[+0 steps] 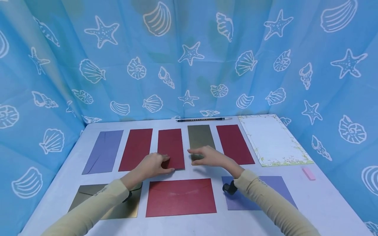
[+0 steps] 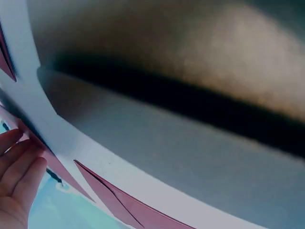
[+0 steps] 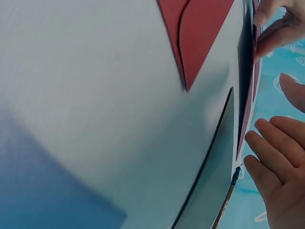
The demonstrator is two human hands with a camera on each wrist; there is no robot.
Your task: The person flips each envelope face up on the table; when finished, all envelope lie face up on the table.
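At its near edge, the middle red envelope [image 1: 172, 142] of the back row is pinched by my left hand [image 1: 150, 165], thumb low and fingers on top. From the right wrist side, that left hand [image 3: 283, 26] grips an edge that looks slightly raised off the table. My right hand [image 1: 211, 156] hovers over the lower part of an olive-gold envelope [image 1: 200, 136], fingers extended and holding nothing. The right wrist view shows this right hand [image 3: 281, 167] with its fingers apart from any envelope. A blurred dark-gold surface fills much of the left wrist view.
Two other red envelopes [image 1: 136, 147] [image 1: 234, 144] and a purple one [image 1: 103, 150] share the back row. In front lie gold [image 1: 130, 205], red [image 1: 181, 198] and purple [image 1: 270, 193] envelopes. A brush [image 1: 200, 120], bordered paper [image 1: 274, 141] and pink eraser [image 1: 308, 173] lie farther out.
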